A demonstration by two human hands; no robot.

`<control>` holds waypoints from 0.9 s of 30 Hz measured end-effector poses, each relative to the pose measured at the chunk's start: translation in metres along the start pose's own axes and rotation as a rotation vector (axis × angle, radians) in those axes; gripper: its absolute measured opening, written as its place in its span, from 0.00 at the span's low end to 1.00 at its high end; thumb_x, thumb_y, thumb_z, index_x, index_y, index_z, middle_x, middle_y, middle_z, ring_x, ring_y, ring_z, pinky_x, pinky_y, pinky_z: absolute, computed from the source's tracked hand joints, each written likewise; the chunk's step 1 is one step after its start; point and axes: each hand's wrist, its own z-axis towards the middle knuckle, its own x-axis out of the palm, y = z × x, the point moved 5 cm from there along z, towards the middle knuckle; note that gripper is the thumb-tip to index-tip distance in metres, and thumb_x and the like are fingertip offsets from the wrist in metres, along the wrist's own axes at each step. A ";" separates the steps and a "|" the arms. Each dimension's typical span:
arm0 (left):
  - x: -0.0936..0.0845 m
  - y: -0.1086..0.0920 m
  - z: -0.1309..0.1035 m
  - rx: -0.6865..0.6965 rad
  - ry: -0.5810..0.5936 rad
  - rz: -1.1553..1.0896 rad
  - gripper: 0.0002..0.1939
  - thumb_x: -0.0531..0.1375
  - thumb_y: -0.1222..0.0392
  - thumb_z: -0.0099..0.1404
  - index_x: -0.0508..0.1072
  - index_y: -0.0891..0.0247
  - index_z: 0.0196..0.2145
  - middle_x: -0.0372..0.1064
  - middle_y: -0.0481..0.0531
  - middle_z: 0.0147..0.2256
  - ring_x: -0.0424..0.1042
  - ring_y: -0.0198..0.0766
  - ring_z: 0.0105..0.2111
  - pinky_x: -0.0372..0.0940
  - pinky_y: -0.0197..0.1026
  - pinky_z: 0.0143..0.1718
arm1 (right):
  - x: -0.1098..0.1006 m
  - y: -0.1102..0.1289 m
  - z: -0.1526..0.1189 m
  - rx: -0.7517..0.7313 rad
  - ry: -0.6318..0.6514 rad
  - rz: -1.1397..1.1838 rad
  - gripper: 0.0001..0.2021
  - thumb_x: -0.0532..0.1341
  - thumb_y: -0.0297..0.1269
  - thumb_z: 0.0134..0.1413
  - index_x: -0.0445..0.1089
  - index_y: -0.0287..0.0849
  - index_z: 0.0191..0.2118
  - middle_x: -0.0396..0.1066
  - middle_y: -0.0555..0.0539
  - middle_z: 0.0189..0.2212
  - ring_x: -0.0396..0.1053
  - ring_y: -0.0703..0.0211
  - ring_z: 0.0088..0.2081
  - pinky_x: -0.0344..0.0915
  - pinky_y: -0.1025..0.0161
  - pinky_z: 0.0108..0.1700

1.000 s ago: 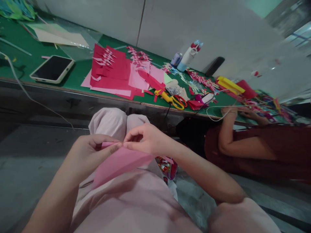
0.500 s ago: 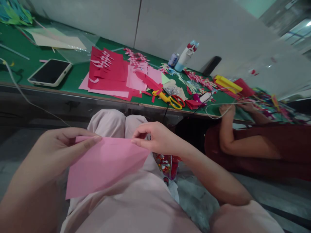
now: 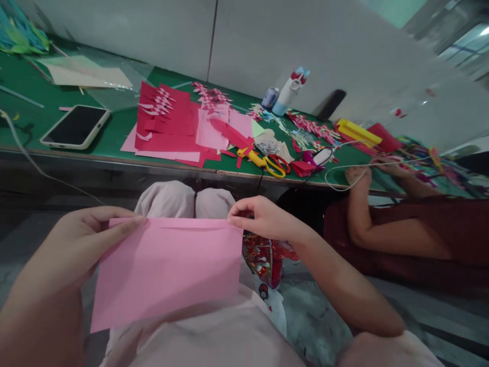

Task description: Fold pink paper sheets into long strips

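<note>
A sheet of pink paper (image 3: 171,270) is stretched between both hands above my lap, with a narrow folded strip along its far edge. My left hand (image 3: 103,229) pinches that edge near its left corner, thumb on top. At the right corner, my right hand (image 3: 255,216) grips the same edge between thumb and fingertips. The sheet's near side hangs free over my light trousers (image 3: 214,331).
On the green table (image 3: 122,120) ahead lie a phone (image 3: 76,126), red paper sheets (image 3: 168,135), yellow-handled scissors (image 3: 260,159) and a white bottle (image 3: 290,94). To the right, a co-worker's arm (image 3: 361,214) rests at the table edge. A shiny red bag (image 3: 267,255) is beside my leg.
My right hand has slid right along the folded edge to the corner, and my left hand has shifted slightly left. The paper is now spread flatter.
</note>
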 end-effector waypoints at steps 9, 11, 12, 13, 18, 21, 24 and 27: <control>0.006 -0.013 0.044 0.013 0.062 0.081 0.28 0.72 0.40 0.39 0.79 0.64 0.33 0.75 0.51 0.27 0.65 0.34 0.25 0.59 0.31 0.22 | -0.032 -0.023 0.031 0.046 -0.193 0.218 0.10 0.63 0.36 0.52 0.77 0.36 0.37 0.77 0.46 0.33 0.72 0.63 0.33 0.65 0.67 0.36; 0.008 -0.022 0.058 0.051 0.085 0.103 0.27 0.71 0.41 0.42 0.79 0.64 0.34 0.75 0.51 0.28 0.66 0.35 0.27 0.60 0.32 0.23 | -0.042 -0.025 0.044 0.032 -0.256 0.199 0.10 0.63 0.36 0.52 0.78 0.37 0.38 0.78 0.46 0.35 0.72 0.62 0.34 0.65 0.67 0.37; 0.009 -0.028 0.065 0.078 0.091 0.109 0.26 0.70 0.41 0.43 0.79 0.64 0.34 0.75 0.52 0.29 0.67 0.36 0.27 0.60 0.32 0.24 | -0.048 -0.026 0.052 0.021 -0.283 0.182 0.10 0.63 0.36 0.52 0.78 0.37 0.39 0.78 0.46 0.35 0.73 0.62 0.34 0.65 0.67 0.37; 0.010 -0.037 0.073 0.114 0.090 0.110 0.25 0.70 0.42 0.45 0.79 0.64 0.34 0.75 0.52 0.29 0.66 0.36 0.28 0.59 0.32 0.24 | -0.054 -0.028 0.059 0.011 -0.311 0.163 0.11 0.63 0.36 0.53 0.77 0.38 0.40 0.78 0.46 0.36 0.73 0.62 0.35 0.66 0.67 0.38; 0.025 -0.083 0.112 0.201 0.092 0.190 0.19 0.67 0.47 0.52 0.78 0.66 0.34 0.71 0.48 0.24 0.62 0.33 0.25 0.55 0.31 0.23 | -0.087 -0.030 0.102 -0.052 -0.468 -0.122 0.11 0.60 0.34 0.58 0.76 0.38 0.43 0.77 0.44 0.38 0.73 0.59 0.39 0.67 0.62 0.44; 0.038 -0.101 0.138 0.197 0.062 0.184 0.17 0.66 0.50 0.53 0.77 0.68 0.34 0.73 0.49 0.26 0.65 0.35 0.27 0.58 0.33 0.26 | -0.091 -0.028 0.126 -0.058 -0.617 -0.499 0.12 0.57 0.33 0.62 0.75 0.37 0.46 0.75 0.39 0.43 0.70 0.52 0.47 0.64 0.54 0.53; 0.050 -0.108 0.165 0.225 0.054 0.234 0.17 0.65 0.49 0.54 0.77 0.67 0.33 0.73 0.48 0.25 0.68 0.37 0.27 0.58 0.34 0.26 | -0.066 -0.028 0.150 -0.094 -0.572 -0.698 0.16 0.54 0.35 0.65 0.72 0.38 0.52 0.72 0.38 0.50 0.68 0.50 0.51 0.63 0.52 0.55; 0.055 -0.109 0.183 0.300 0.023 0.489 0.17 0.62 0.46 0.58 0.78 0.64 0.33 0.75 0.49 0.26 0.72 0.41 0.29 0.60 0.36 0.28 | -0.029 -0.031 0.166 -0.189 -0.467 -0.763 0.22 0.52 0.42 0.66 0.63 0.39 0.62 0.64 0.39 0.60 0.60 0.47 0.61 0.59 0.49 0.60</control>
